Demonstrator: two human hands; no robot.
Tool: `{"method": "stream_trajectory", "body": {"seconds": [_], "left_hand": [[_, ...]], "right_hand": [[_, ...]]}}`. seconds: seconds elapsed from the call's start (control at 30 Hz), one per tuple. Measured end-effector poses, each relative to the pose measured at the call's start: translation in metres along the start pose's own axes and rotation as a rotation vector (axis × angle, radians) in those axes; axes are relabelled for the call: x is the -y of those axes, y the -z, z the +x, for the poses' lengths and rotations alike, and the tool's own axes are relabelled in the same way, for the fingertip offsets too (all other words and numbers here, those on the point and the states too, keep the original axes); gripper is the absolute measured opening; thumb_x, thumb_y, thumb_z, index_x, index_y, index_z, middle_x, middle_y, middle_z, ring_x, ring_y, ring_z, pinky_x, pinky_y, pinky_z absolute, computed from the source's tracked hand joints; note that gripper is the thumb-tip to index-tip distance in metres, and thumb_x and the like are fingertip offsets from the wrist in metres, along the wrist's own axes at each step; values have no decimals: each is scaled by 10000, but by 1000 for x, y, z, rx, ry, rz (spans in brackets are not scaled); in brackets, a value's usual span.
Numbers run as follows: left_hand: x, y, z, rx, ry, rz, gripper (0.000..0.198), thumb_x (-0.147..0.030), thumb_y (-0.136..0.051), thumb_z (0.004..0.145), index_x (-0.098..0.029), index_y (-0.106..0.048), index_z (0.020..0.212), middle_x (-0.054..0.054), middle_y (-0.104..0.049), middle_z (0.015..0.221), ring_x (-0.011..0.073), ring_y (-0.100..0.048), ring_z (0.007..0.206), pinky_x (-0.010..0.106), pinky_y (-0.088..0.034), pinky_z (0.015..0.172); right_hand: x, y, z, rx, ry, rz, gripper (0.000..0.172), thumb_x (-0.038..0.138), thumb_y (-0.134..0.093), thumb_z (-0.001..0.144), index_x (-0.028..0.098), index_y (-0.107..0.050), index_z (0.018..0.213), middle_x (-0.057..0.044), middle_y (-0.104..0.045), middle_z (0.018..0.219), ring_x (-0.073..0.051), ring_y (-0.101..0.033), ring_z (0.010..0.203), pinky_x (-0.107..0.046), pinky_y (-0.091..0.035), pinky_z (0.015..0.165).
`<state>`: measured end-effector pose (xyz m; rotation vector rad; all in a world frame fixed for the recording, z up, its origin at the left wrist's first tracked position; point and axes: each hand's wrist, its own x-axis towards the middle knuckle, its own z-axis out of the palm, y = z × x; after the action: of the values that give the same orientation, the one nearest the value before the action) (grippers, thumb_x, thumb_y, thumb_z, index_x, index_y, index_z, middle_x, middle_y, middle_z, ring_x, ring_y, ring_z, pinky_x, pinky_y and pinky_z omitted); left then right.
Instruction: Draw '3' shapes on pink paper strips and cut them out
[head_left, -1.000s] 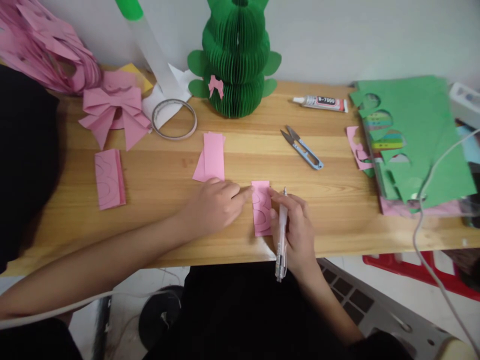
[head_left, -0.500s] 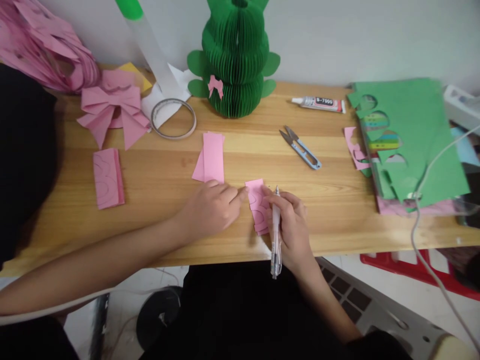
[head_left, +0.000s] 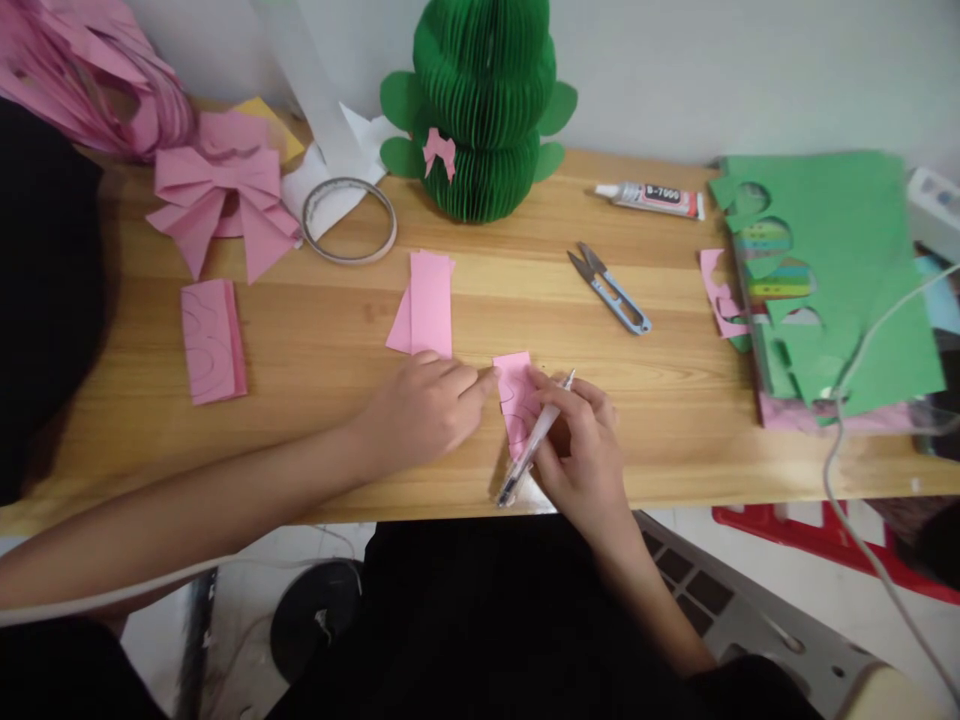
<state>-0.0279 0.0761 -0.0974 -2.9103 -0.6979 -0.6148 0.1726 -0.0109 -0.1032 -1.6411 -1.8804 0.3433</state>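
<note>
A small folded pink paper [head_left: 516,398] with curved pen lines lies near the front edge of the wooden table [head_left: 675,400]. My left hand [head_left: 427,410] rests beside it, fingers curled, fingertips pressing its left edge. My right hand [head_left: 581,450] is closed round a clear pen [head_left: 534,440], whose tip points up and to the right over the paper's right side. Another lined pink stack [head_left: 212,340] lies at the left, and plain pink strips [head_left: 426,303] lie just beyond my left hand.
Behind stand a green honeycomb paper figure [head_left: 480,110], a tape ring [head_left: 349,220], a pink paper bow [head_left: 225,200], a glue tube [head_left: 651,198] and thread snips [head_left: 609,290]. Cut green sheets [head_left: 832,270] pile at the right, crossed by a white cable [head_left: 847,400].
My right hand has tilted the pen from nearly upright to slanting, its rear end swinging left. The pink paper has shifted slightly left and turned. The camera view has dropped a little.
</note>
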Motion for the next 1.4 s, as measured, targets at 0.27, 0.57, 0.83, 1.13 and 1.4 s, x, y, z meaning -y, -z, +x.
{"method": "stream_trajectory", "body": {"seconds": [0.27, 0.57, 0.83, 1.13, 1.4], "left_hand": [[1, 0, -1, 15, 10, -17, 276, -117, -423, 996, -60, -662, 1123, 27, -631, 697, 161, -594, 652, 312, -406, 621], [0, 0, -1, 22, 3, -18, 263, -109, -454, 980, -36, -664, 1122, 33, -629, 701, 167, -589, 646, 318, -405, 623], [0, -1, 0, 0, 10, -3, 257, -106, -440, 987, -64, -665, 1103, 17, -630, 693, 154, -585, 640, 309, -414, 627], [0, 0, 0, 12, 11, -8, 265, -109, -432, 991, -57, -663, 1112, 20, -631, 688, 155, -588, 633, 310, -413, 616], [1, -1, -1, 5, 12, -9, 263, -123, -435, 995, -73, -663, 1116, 12, -635, 689, 148, -597, 635, 301, -410, 615]], "right_hand": [[1, 2, 0, 23, -11, 2, 476, 89, -594, 846, 304, -518, 1263, -56, -716, 1163, -279, -559, 1114, -486, -488, 914], [2, 2, 0, 12, -1, 0, 445, 87, -592, 846, 302, -523, 1230, -47, -711, 1217, -278, -559, 1105, -481, -485, 907], [2, 2, 0, 11, -26, 19, 421, 104, -590, 865, 298, -531, 1235, -46, -724, 1110, -275, -554, 1107, -480, -483, 916], [-1, -1, 0, -23, -50, 26, 393, 101, -571, 879, 293, -564, 1222, -51, -724, 1090, -257, -570, 1091, -465, -504, 906], [-1, -2, -1, -30, -57, 47, 439, 69, -586, 850, 301, -571, 1222, -41, -726, 1158, -258, -565, 1096, -477, -512, 903]]}}
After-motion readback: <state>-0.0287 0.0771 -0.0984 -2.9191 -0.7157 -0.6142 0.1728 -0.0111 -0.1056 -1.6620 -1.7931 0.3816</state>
